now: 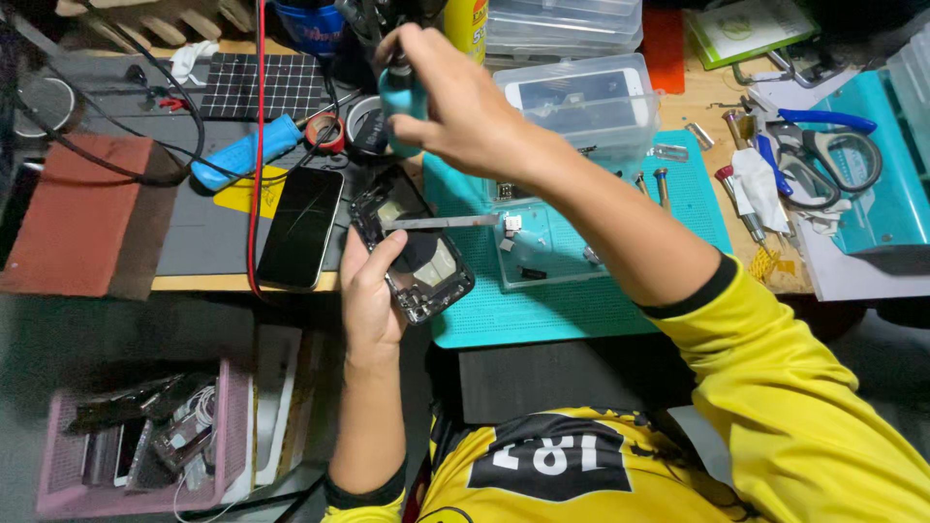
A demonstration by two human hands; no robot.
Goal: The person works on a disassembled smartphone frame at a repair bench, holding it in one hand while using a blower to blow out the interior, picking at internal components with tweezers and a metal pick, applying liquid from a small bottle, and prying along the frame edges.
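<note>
On the desk [242, 282], near its front edge, the left hand [373, 291] holds an opened phone body [417, 257] by its lower end, the thumb pressed on its inner face and the fingers wrapped behind, so this grip is clamped on the phone body. The phone body is tilted, its bare insides facing up, and it hangs partly over the edge of a teal mat [581, 300] that covers the middle of the desk. A thin flat metal strip [441, 222] lies across the top of the phone body, pointing toward a clear plastic tray [542, 247] of small parts on the mat. The right hand [450, 102] is raised above and behind the phone body, its fingers closed around a small teal bottle [400, 97] with a dark cap, so that grip is clamped on the bottle. Just left of the phone body a separate dark phone screen [301, 228] lies flat on a grey mat, with a red wire [258, 145] running past its left side. A blue-handled tool [247, 153] lies behind the screen, near a roll of tape [325, 131]. A clear lidded box [586, 107] stands behind the tray. To the far right lie scissors [828, 155] and a few screwdrivers [746, 199]. Below the desk on the left sits a pink basket [68, 455] holding old phone parts.
</note>
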